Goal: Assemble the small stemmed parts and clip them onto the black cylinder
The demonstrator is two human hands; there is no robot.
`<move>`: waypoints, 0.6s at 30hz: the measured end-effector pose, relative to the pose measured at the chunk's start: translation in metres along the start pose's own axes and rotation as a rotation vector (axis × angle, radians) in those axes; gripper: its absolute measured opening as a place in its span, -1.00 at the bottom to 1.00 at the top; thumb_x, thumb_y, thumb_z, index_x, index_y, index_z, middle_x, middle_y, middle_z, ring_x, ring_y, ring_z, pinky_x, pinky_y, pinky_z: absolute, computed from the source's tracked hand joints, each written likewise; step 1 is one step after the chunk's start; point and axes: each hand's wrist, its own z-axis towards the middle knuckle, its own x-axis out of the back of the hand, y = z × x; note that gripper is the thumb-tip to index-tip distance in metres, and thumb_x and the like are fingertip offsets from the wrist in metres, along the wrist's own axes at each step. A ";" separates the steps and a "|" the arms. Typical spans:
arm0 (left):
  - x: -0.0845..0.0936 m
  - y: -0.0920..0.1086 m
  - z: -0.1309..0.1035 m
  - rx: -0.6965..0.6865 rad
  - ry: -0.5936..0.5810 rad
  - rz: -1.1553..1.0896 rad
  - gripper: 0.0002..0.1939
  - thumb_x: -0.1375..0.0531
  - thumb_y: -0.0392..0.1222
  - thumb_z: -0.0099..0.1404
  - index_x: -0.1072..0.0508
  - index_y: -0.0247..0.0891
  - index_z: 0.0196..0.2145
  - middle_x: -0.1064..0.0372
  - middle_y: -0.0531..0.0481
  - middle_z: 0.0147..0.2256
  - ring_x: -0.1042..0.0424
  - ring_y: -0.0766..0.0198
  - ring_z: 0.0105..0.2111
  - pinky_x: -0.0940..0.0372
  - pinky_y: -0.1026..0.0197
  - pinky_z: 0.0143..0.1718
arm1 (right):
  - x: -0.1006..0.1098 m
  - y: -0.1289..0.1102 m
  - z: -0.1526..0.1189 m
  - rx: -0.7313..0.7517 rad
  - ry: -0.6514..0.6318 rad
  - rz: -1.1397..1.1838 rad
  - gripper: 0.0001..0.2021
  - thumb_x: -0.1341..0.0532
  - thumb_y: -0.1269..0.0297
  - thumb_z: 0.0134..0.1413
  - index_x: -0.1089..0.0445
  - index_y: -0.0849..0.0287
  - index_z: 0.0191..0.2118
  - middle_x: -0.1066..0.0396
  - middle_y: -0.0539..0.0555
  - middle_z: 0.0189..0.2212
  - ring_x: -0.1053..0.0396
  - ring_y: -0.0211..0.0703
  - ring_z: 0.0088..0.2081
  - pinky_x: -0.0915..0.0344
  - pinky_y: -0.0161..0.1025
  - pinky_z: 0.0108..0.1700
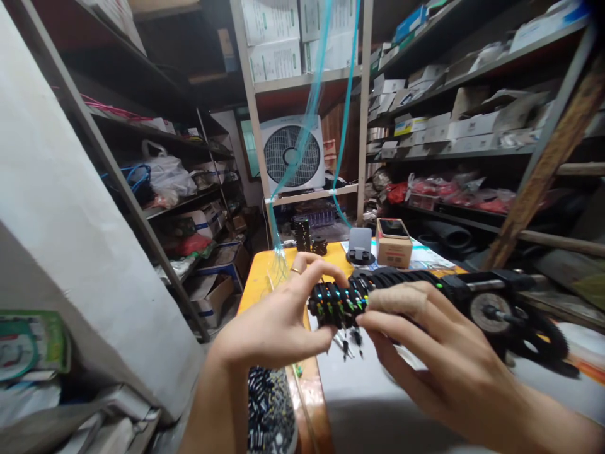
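Observation:
A black ribbed roller [338, 308] lies across the middle, its ridges lined with small green, white and blue pieces. My left hand [276, 318] curls around its left end, fingers over the top and thumb beneath. At the roller's near side, my right hand [439, 353] has its fingertips pinched together, with a tan wrap on one finger. Whatever sits between those fingertips is too small to make out. Several tiny black-tipped pieces [350, 348] hang just below the roller. Rightward, the roller joins a black mechanism with a round metal disc [491, 312] and a toothed gear [543, 343].
Small black and grey parts [269, 403] fill a container below my left forearm. A yellow table [258, 274] carries a grey phone stand [360, 243], a cardboard box [394, 246] and dark cylinders [302, 233]. Teal strands [309, 107] hang ahead, before a box fan [292, 154]. Loaded shelves flank both sides.

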 end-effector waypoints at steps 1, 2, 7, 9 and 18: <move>0.000 -0.002 -0.001 0.001 0.017 -0.013 -0.50 -0.20 -0.44 0.12 -0.23 -0.10 -0.01 -0.11 -0.01 -0.02 -0.25 0.19 0.05 -0.18 0.09 0.18 | -0.001 0.001 0.002 -0.028 0.000 -0.018 -0.78 -0.18 0.65 0.13 -0.38 0.31 -0.12 -0.35 0.19 -0.19 -0.25 -0.07 -0.18 -0.27 -0.07 -0.11; 0.001 -0.005 -0.002 0.013 0.029 -0.037 -0.49 -0.22 -0.43 0.12 -0.21 -0.09 -0.01 -0.13 0.00 -0.02 -0.28 0.19 0.03 -0.20 0.06 0.17 | -0.002 0.001 0.004 -0.047 -0.003 -0.033 -0.81 -0.20 0.62 0.14 -0.39 0.30 -0.14 -0.35 0.19 -0.20 -0.25 -0.06 -0.19 -0.26 -0.07 -0.13; 0.003 -0.018 -0.004 0.141 -0.008 -0.262 -0.40 -0.34 -0.29 0.14 -0.14 -0.05 0.03 -0.22 -0.05 0.02 -0.34 0.09 0.06 -0.30 -0.04 0.06 | -0.008 0.004 0.010 -0.073 0.025 -0.035 -0.87 -0.22 0.57 0.19 -0.36 0.26 -0.17 -0.34 0.15 -0.22 -0.26 -0.09 -0.20 -0.26 -0.11 -0.14; 0.003 -0.021 -0.004 0.169 -0.012 -0.307 -0.34 -0.40 -0.22 0.10 -0.14 -0.08 0.05 -0.22 -0.12 0.06 -0.33 0.02 0.09 -0.31 -0.09 0.06 | -0.009 0.004 0.011 -0.058 0.027 -0.038 -0.85 -0.20 0.58 0.19 -0.37 0.24 -0.15 -0.34 0.13 -0.22 -0.26 -0.10 -0.21 -0.25 -0.12 -0.14; 0.005 -0.028 -0.003 0.037 0.016 -0.344 -0.66 -0.40 -0.19 0.16 -0.46 -0.12 -0.11 -0.30 -0.03 -0.02 -0.36 0.14 0.03 -0.28 0.04 0.09 | 0.019 -0.001 -0.012 -0.071 -0.030 -0.014 -0.65 -0.17 0.56 0.17 -0.36 0.19 0.05 -0.36 0.16 -0.06 -0.33 -0.02 -0.04 -0.29 -0.06 -0.02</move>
